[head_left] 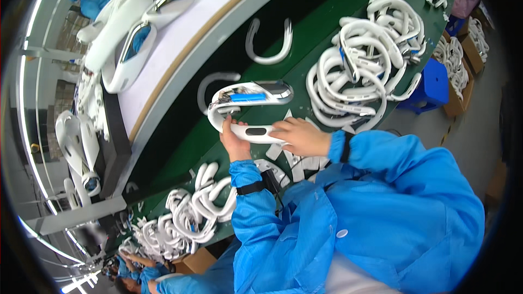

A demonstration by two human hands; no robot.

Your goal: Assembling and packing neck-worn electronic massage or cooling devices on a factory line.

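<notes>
At centre, left hand (236,142) and right hand (304,137) grip a white neckband (239,130); tilting might loosen its exposed blue block (248,97), eleven o'clock.

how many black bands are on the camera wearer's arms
2. One black band is at the end of the right sleeve, by the right hand; another black band is around the left sleeve, behind the left hand. Any under the sleeves would be hidden.
</notes>
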